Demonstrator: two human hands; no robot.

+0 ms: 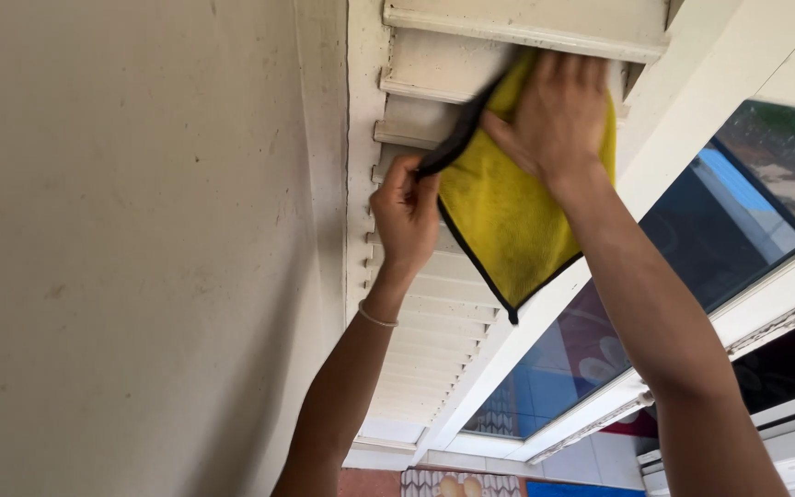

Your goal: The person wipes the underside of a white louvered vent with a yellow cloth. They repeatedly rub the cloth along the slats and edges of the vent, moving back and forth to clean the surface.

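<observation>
A yellow cloth [508,221] with a dark edge hangs against a white louvred shutter [434,313]. My right hand [558,115] presses the top of the cloth flat onto an upper slat, fingers spread over it. My left hand [405,216] pinches the cloth's dark left corner, just beside the shutter's left frame. A thin bracelet circles my left wrist. The lower part of the cloth hangs loose in a point over the slats.
A beige plaster wall [131,248] fills the left side. To the right of the shutter stands a white window frame [692,92] with dark glass panes [738,202]. A patterned floor [443,483] shows at the bottom.
</observation>
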